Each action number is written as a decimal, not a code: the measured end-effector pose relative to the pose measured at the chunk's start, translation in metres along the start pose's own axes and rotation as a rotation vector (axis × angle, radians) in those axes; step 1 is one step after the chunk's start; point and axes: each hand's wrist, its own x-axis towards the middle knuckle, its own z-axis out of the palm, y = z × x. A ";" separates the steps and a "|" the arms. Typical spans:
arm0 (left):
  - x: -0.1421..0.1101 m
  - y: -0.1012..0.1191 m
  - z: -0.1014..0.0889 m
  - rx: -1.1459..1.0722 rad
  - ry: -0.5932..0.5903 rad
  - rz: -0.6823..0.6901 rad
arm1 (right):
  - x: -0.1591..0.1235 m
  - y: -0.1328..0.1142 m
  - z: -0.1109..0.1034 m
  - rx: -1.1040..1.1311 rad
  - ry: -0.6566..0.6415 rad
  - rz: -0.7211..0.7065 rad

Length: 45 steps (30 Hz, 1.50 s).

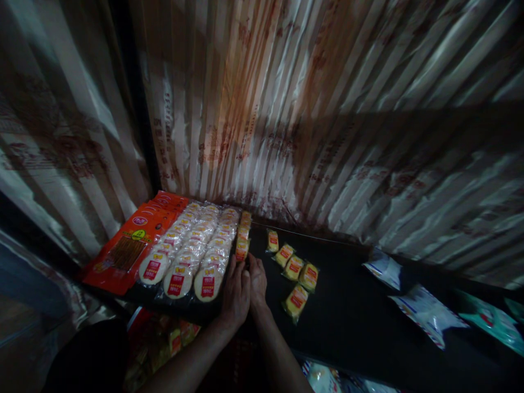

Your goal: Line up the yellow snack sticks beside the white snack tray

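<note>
Both my hands rest side by side on a dark shelf (352, 322). My left hand (236, 292) lies with fingers together against the near end of a row of small yellow snack packets (243, 234) standing next to the round cracker packs (192, 248). My right hand (257, 281) presses beside it at the same packet row, fingers close together. Whether either hand grips a packet is hidden. Several loose yellow packets (293, 267) lie just right of my right hand.
Orange flat packets (131, 245) are stacked at the shelf's left end. White and blue bags (428, 314) and a green bag (491, 322) lie at the right. A corrugated, printed wall (311, 109) rises behind. More packets show on a lower level (167, 338).
</note>
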 end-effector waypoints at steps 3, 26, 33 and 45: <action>0.003 -0.002 0.000 -0.014 0.012 0.009 | 0.002 0.001 0.003 -0.014 0.020 -0.020; 0.008 -0.005 0.002 0.007 0.015 0.103 | 0.019 0.006 0.003 0.205 0.068 -0.007; 0.008 -0.004 0.002 -0.004 0.010 0.083 | 0.021 0.001 0.003 0.218 0.016 -0.001; 0.009 -0.002 0.000 0.038 -0.035 0.115 | 0.022 0.002 0.007 0.288 0.044 0.004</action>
